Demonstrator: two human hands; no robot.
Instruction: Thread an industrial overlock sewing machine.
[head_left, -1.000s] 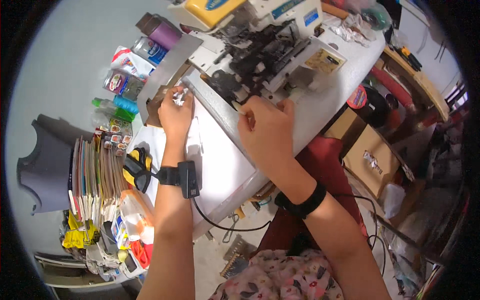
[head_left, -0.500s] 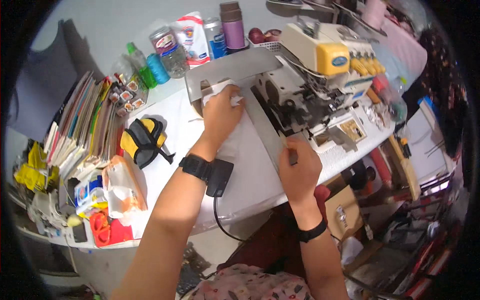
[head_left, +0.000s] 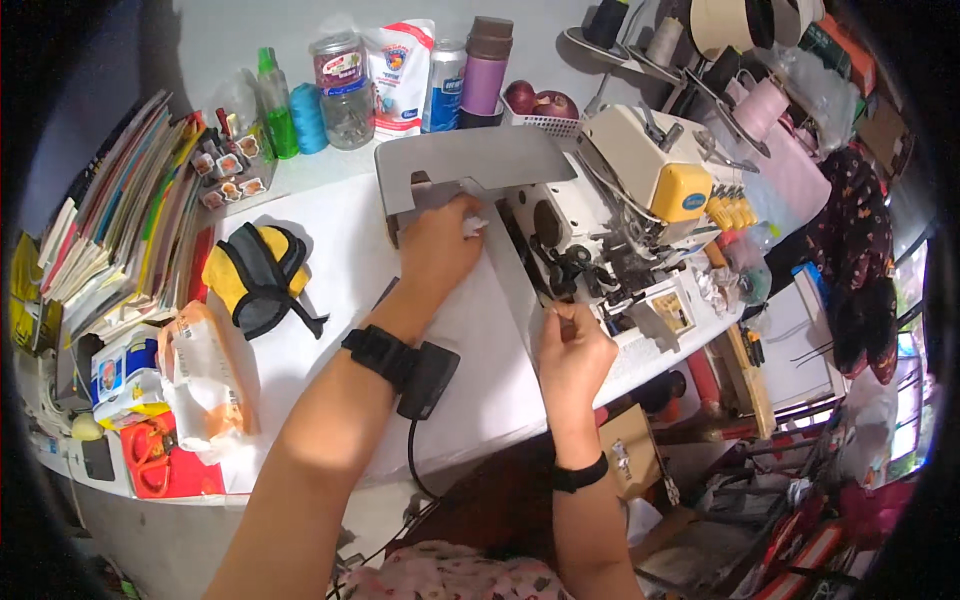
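Note:
My left hand point(head_left: 440, 250) reaches to the front of a grey metal cover plate point(head_left: 500, 158), its fingers closed on a crumpled white piece point(head_left: 474, 228) that looks like cloth or tissue. Much of that piece is hidden behind the fingers. Right of it stands a cream overlock sewing machine point(head_left: 640, 165) with yellow parts. Close to the machine's dark lower mechanism point(head_left: 580, 270), my right hand point(head_left: 577, 350) is closed in a pinch. Something small and pale shows at its fingertips, too small to name.
On the white table point(head_left: 300, 370) at left lie a yellow-and-black strapped pouch point(head_left: 255, 275), a paper-like bag point(head_left: 205, 375) and orange-handled scissors point(head_left: 152, 455). Stacked folders point(head_left: 130, 215) stand behind. Bottles, a can point(head_left: 443, 88) and a basket of onions point(head_left: 540, 110) line the back; thread cones point(head_left: 760, 108) stand right.
The whole view has shifted, bringing more of the back right into sight. My left hand stays by the cover plate; my right hand sits slightly farther left of the machine, still pinching.

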